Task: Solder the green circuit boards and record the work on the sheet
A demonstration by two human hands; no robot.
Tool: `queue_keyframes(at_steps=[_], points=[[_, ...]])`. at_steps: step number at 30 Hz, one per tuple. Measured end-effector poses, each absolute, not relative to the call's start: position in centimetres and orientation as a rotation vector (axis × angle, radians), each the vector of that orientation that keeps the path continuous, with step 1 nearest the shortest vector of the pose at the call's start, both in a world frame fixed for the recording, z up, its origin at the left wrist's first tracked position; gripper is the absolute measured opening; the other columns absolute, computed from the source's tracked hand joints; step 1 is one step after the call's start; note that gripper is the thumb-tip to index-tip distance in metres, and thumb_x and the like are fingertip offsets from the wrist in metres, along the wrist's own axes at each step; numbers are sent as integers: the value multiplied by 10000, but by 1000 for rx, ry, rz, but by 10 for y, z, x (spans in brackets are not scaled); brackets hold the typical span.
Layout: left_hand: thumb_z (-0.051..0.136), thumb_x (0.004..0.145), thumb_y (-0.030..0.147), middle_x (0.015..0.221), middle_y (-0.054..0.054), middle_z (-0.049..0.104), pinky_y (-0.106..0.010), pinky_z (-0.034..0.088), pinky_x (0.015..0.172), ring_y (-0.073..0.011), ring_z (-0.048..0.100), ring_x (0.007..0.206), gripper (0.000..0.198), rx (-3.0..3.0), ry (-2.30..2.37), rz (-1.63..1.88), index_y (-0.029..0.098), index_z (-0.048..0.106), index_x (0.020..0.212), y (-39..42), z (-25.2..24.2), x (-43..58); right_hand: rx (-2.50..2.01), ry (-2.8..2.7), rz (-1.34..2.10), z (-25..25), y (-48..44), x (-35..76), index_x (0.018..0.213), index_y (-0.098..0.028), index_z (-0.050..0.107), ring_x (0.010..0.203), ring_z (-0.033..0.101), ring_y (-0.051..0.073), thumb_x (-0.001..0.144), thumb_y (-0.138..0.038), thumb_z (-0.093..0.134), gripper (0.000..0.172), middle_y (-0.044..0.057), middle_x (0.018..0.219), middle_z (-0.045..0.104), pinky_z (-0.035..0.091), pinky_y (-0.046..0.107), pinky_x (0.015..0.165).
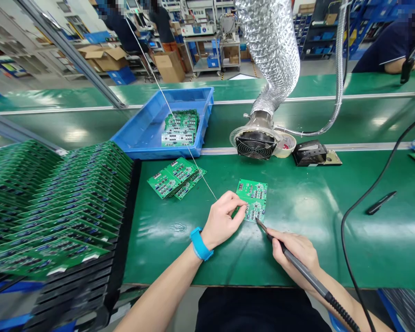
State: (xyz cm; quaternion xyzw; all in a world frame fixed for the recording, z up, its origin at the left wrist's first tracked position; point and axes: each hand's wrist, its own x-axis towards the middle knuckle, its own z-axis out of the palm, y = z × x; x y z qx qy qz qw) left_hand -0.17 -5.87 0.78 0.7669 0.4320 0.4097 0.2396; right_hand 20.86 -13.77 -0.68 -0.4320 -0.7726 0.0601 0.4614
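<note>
A green circuit board (254, 199) lies flat on the green bench mat in front of me. My left hand (223, 220), with a blue wristband, pinches a thin solder wire (180, 129) that runs up and to the left, its fingertips resting at the board's left edge. My right hand (297, 253) is closed around a black soldering iron (290, 258) held like a pen. The iron's tip touches the board's lower edge, and its cable trails off to the lower right.
A small pile of green boards (175, 177) lies left of centre, a blue bin (148, 124) holding more boards behind it. Tall stacks of boards in black trays (55, 207) fill the left. A fume extractor fan (256, 145) on a foil duct, an iron stand (311, 152) and a black pen (381, 203) sit behind and right. Other people work at the far benches.
</note>
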Motion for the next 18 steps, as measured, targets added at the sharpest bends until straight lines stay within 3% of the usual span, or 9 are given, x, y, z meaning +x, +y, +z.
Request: queue_keyframes(at_steps=[14, 18], points=[[573, 870, 120, 910, -4, 542, -239, 315, 536, -48, 310, 524, 93, 2017, 1170, 1058, 167, 596, 792, -61, 11, 1, -1084, -1890, 149, -10, -136, 209, 1121, -184, 663, 732, 741, 135, 909, -44, 592, 264, 25, 924, 769, 578, 227, 697], [567, 850, 94, 859, -2, 535, -232, 336, 561, -71, 387, 586, 108, 2089, 1045, 941, 170, 570, 773, -63, 9, 2, -1063, -1876, 153, -9, -138, 209, 1103, -184, 670, 725, 741, 133, 904, -38, 590, 260, 23, 910, 770, 578, 226, 705]])
